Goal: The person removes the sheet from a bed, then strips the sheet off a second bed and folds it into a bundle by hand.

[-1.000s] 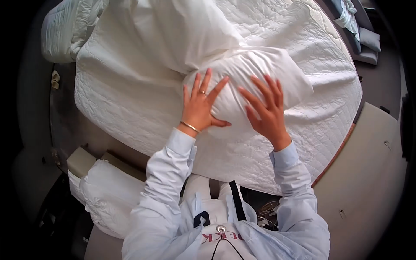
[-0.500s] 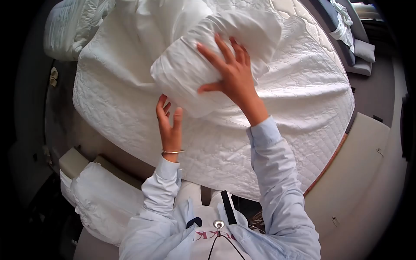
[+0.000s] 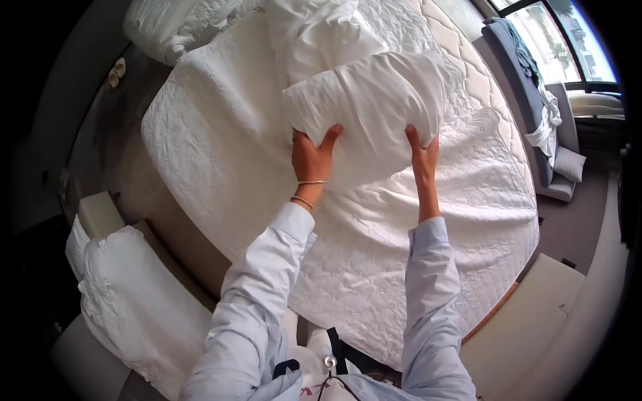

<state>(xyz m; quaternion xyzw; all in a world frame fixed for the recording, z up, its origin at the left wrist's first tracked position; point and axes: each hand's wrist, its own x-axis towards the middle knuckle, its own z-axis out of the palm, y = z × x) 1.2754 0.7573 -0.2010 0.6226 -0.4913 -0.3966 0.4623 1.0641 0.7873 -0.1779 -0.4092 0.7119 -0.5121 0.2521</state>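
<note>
A plump white pillow (image 3: 368, 113) is held above the bed between both hands. My left hand (image 3: 312, 155) grips its lower left side, thumb on top and fingers tucked underneath. On the right side, my right hand (image 3: 423, 150) holds the edge the same way, with its fingers mostly hidden. Beneath lies a rumpled white quilted cover (image 3: 221, 147) over the mattress (image 3: 447, 27). Bunched white bedding (image 3: 321, 30) touches or lies just behind the far edge of the pillow.
White bedding (image 3: 137, 301) is heaped on a seat at lower left, and more (image 3: 177, 30) lies at upper left. Slippers (image 3: 117, 72) rest on the floor. A grey sofa (image 3: 525, 87) with a small cushion (image 3: 569, 164) stands at right, by a window (image 3: 538, 43).
Both hands have gone from lying spread on or beside the pillow to gripping its two sides. The pillow has turned and is lifted. The view has shifted, showing the window.
</note>
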